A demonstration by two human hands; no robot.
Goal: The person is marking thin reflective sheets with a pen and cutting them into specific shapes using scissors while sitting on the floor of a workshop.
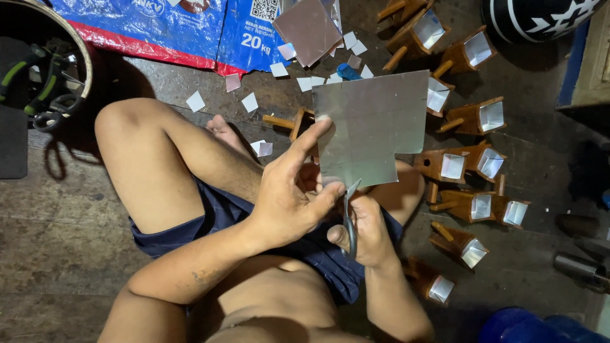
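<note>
The left hand (pixel 289 197) pinches a shiny metal sheet (pixel 372 124) by its edge. The right hand (pixel 365 228) grips scissors (pixel 348 213), which touch the sheet's bottom edge. Small wooden scoops (pixel 473 117) lie nearby.

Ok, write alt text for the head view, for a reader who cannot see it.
A person seated on the floor holds a shiny metal sheet in the left hand and cuts its lower edge with scissors in the right hand. Small wooden scoops with shiny linings and cut squares lie around.
</note>
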